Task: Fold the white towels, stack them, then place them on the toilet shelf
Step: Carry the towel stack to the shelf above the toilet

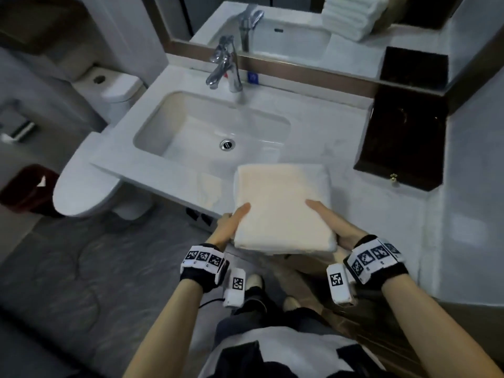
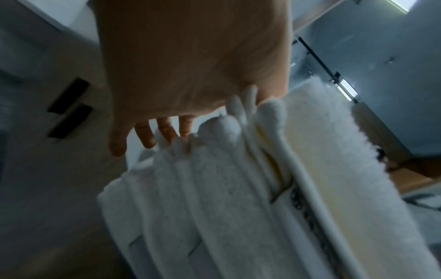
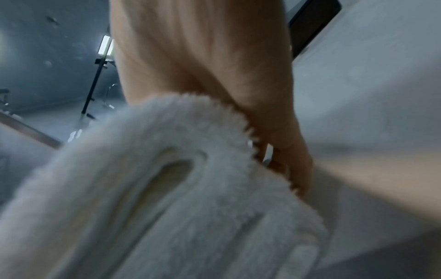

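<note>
Both forearms are reaching forward from the body, wrists banded in black straps with white marker tiles. The left hand (image 1: 230, 225) is gripping the near left corner of the stack of folded white terry towels (image 1: 283, 208), thumb lying flat on top while the fingers (image 2: 145, 135) are curling underneath. The right hand (image 1: 334, 223) is mirroring it at the near right corner, thumb stretched over the top layer and the fingers tucked below the pile. The stack is sitting square and neat, its upper face smooth, its edge showing many rounded folds packed together in the wrist views. It is resting partly over the front edge of the pale marble vanity counter (image 1: 341, 148), just in front of the white rectangular basin (image 1: 191, 124). Farther left, the white toilet (image 1: 90, 170) is standing beside the counter.
</note>
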`<action>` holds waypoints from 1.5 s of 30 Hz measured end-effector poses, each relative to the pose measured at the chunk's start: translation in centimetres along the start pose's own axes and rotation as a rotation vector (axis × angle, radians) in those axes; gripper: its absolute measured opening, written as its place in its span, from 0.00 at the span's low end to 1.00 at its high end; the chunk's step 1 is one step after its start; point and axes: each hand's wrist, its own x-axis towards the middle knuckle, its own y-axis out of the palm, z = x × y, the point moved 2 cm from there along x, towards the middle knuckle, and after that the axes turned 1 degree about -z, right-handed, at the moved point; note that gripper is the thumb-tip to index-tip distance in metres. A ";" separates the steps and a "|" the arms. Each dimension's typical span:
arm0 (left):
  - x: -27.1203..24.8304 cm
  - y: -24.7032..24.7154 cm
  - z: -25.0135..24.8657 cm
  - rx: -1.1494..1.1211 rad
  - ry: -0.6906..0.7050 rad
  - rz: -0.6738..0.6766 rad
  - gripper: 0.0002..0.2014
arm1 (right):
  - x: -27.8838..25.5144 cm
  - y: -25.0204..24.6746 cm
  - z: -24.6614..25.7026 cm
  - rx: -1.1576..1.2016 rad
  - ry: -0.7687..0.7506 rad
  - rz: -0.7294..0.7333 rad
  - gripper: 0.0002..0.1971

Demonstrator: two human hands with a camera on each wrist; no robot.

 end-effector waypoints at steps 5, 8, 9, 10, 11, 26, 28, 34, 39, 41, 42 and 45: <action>-2.7 -0.1 2.2 -0.240 -0.003 -0.055 0.49 | -0.2 0.4 0.1 -0.139 -0.010 0.205 0.29; -5.4 -1.0 3.6 -0.283 0.012 -0.061 0.40 | -0.2 1.3 -1.0 -0.135 0.009 0.291 0.25; -6.4 -1.4 4.1 -0.297 0.022 -0.059 0.31 | -0.2 1.8 -1.4 -0.117 0.014 0.319 0.23; -7.5 -1.9 4.7 -0.322 0.027 -0.071 0.24 | -0.2 2.4 -1.8 -0.109 0.017 0.344 0.23; -8.3 -2.4 5.3 -0.352 0.033 -0.096 0.20 | -0.1 3.3 -2.2 -0.115 0.020 0.361 0.24; -17.0 -18.2 12.0 -0.690 0.168 -0.433 0.28 | 0.7 26.5 -1.8 -0.246 0.027 0.750 0.25; -16.8 -21.5 11.9 -0.712 0.176 -0.472 0.30 | 1.3 30.0 -1.6 -0.274 0.024 0.752 0.25; -15.0 -32.3 9.3 -0.729 0.204 -0.545 0.35 | 3.4 40.9 0.5 -0.277 -0.030 0.740 0.21; -12.8 -39.8 5.4 -0.735 0.239 -0.530 0.32 | 5.3 48.3 3.9 -0.212 -0.065 0.710 0.17; -11.8 -42.0 3.7 -0.741 0.249 -0.525 0.26 | 6.0 50.6 5.4 -0.192 -0.071 0.713 0.19; -11.1 -43.6 2.8 -0.743 0.253 -0.523 0.23 | 6.6 52.0 6.4 -0.178 -0.072 0.715 0.19; -8.7 -47.6 0.4 -0.735 0.262 -0.515 0.22 | 8.9 55.5 9.0 -0.193 -0.095 0.717 0.20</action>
